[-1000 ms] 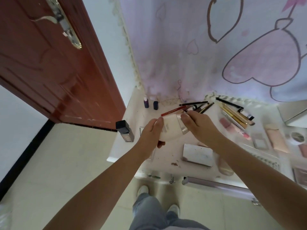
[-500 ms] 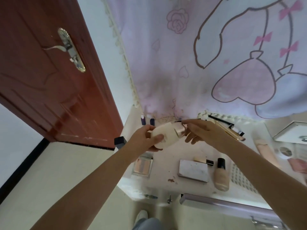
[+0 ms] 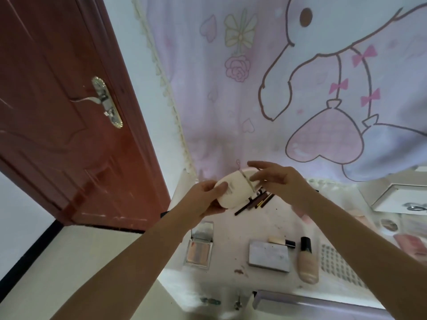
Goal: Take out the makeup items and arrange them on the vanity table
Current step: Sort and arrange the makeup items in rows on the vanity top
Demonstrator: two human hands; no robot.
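**Compact held in air over vanity, not yet placed**

While both hands are up above the white vanity table (image 3: 233,229), the round cream-white compact case (image 3: 233,191) sits between them, clear of the surface and over the back-left part of the top.

- Left hand (image 3: 203,199): fingers and thumb curled round the compact's lower left edge, carrying it.
- Right hand (image 3: 279,181): fingers loosely spread, fingertips (image 3: 254,177) at the compact's upper right rim near the hinge line. Cannot tell whether they pinch the lid or only touch it.
- Key relation: compact lies tilted, flat face toward the camera, its seam running diagonally. The left hand is the bearing one, so placement should follow that hand, down and forward to the table.
- Below it: a bunch of dark thin makeup pencils (image 3: 256,202) lies right under the compact, so setting it straight down looks likely to land on them.
- Already laid out nearer the front edge: an open mirrored highlighter palette (image 3: 199,248), a flat grey rectangular palette (image 3: 269,256), a beige foundation bottle with black cap (image 3: 307,259) lying down.

Judgement: mid-carry, placement step pending.
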